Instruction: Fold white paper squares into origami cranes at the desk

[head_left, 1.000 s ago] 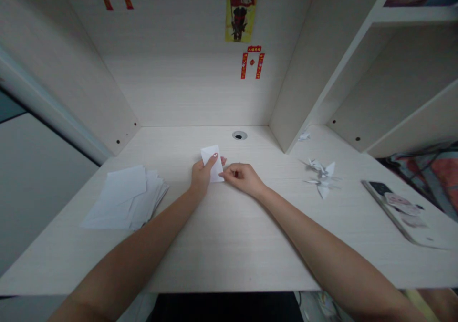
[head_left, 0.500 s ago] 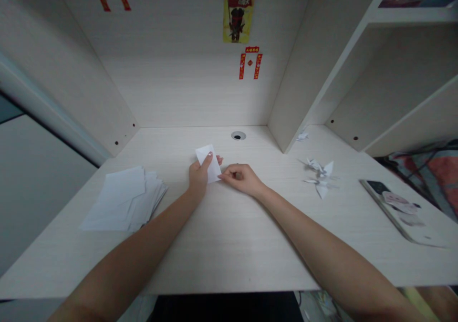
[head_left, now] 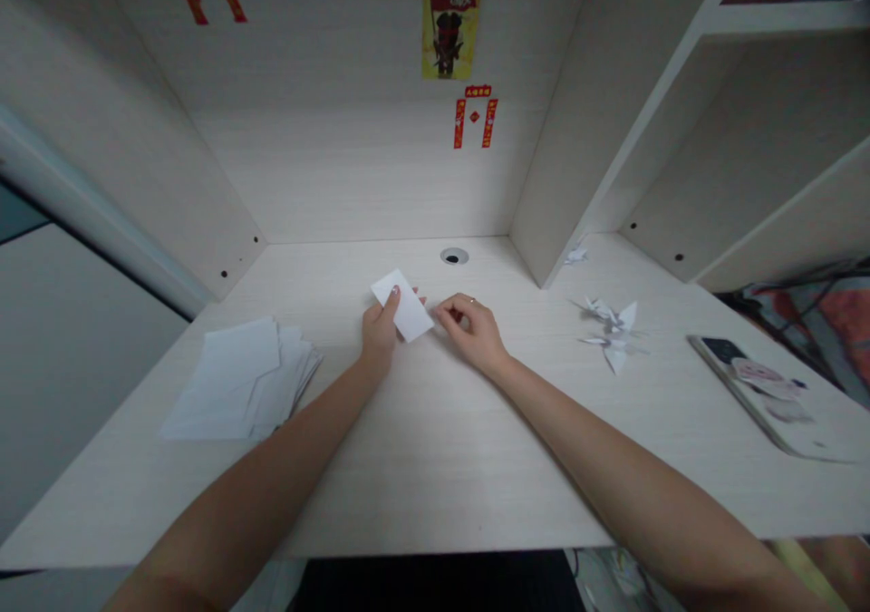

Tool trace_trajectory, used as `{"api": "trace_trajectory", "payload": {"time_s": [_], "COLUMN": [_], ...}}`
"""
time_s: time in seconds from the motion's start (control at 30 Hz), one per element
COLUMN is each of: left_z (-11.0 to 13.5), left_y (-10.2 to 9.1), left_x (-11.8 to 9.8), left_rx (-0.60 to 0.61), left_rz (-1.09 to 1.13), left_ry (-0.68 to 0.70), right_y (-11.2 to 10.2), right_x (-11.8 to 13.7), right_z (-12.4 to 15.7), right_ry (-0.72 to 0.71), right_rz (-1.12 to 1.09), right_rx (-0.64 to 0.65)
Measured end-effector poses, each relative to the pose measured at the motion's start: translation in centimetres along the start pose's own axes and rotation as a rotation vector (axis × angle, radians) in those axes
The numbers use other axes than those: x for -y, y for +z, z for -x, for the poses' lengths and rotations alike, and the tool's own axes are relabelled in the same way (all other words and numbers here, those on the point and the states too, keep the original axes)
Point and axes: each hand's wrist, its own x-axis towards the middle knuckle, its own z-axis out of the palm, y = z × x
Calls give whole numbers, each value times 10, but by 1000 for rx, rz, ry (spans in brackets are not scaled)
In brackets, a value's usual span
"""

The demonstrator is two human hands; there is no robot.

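Note:
A small folded white paper [head_left: 403, 305] is at the middle of the pale wooden desk [head_left: 435, 449]. My left hand [head_left: 380, 334] holds it, thumb on top and fingers beneath. My right hand [head_left: 472, 329] sits just right of the paper with its fingers curled, fingertips close to the paper's right edge; whether they touch it I cannot tell.
A loose stack of white paper sheets [head_left: 241, 378] lies at the left. Folded white paper cranes [head_left: 612, 331] sit to the right, a small one [head_left: 576, 254] by the shelf divider. A phone [head_left: 765, 393] lies at the far right. A cable hole [head_left: 453, 256] is behind the hands.
The paper has turned clockwise in my left hand and now lies slanted. My right hand has come off its lower corner and shifted slightly right and back.

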Motion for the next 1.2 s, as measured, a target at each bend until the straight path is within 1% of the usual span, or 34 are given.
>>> {"api": "trace_trajectory", "payload": {"time_s": [0.07, 0.13, 0.27, 0.43, 0.57, 0.67, 0.77, 0.87, 0.97, 1.1, 1.2], "left_z": [-1, -2, -4, -5, -4, -4, -3, -2, -2, -1, 1], "left_y": [-1, -2, -4, -7, -6, -4, -4, -3, -3, -4, -3], "left_x": [2, 4, 6, 6, 5, 5, 4, 3, 1, 0, 1], "left_rx": [53, 83, 97, 101, 159, 206, 232, 228, 246, 263, 290], "left_rz": [-32, -75, -155, -192, -153, -154, -195, -221, -235, -241, -245], "left_ry": [4, 20, 41, 101, 108, 118, 145, 162, 162, 153, 145], "right_y": [1, 4, 10, 11, 10, 9, 8, 7, 7, 6, 5], "right_x": [-2, -3, -7, -14, -21, -21, -17, -13, -9, -6, -6], "right_z": [-1, -1, 0, -2, -5, -5, -3, 0, 2, 1, 0], "right_ry": [30, 61, 91, 151, 202, 220, 186, 93, 21, -14, 32], "right_rz": [-56, -159, -289, -330, -333, -328, -230, -98, -24, -8, -57], "right_rx": [-31, -11, 13, -50, -101, -90, -58, -26, -3, 1, 4]}}
